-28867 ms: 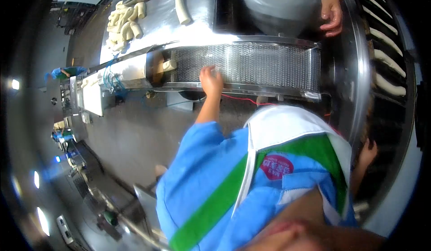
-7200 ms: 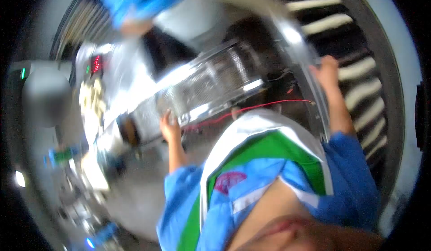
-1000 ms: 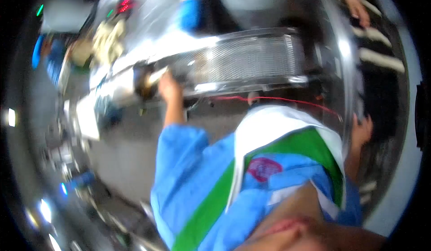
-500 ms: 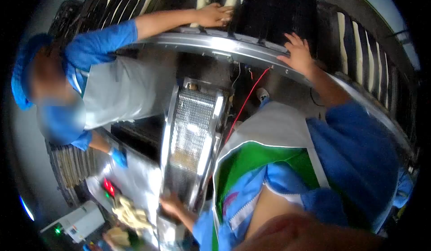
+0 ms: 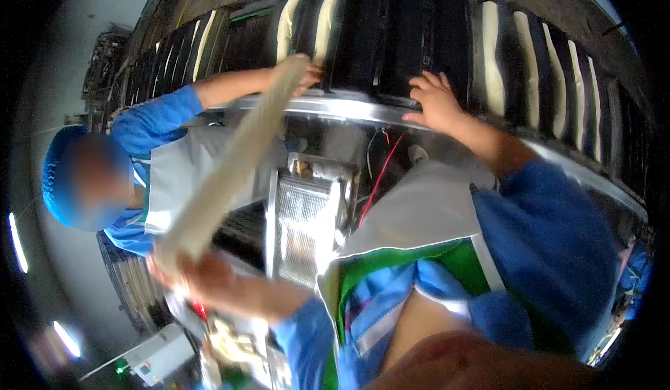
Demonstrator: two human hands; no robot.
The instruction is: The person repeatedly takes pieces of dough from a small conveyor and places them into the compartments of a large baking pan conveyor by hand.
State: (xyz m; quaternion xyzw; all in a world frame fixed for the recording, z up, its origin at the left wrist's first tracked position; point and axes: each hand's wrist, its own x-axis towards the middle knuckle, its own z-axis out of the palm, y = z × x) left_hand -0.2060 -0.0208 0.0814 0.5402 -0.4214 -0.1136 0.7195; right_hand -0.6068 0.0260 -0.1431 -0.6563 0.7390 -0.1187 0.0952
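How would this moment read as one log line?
Left grip: holding long pale strip | right grip: open, near metal rail | co-worker's hand: partly behind strip

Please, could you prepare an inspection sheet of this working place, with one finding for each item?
Surface: mesh conveyor, metal, with glare.
Job's things: long pale strip held aslant, blurred; other strips lie in dark slots.
Clutter: pale pile, lower left, details unclear.
Hands: left hand grips the long pale strip's lower end; right hand, open, at the metal rim.
Cables: red cable beside the conveyor.
Surroundings: co-worker's hand by the long pale strip's upper end, contact unclear; white box with green light.
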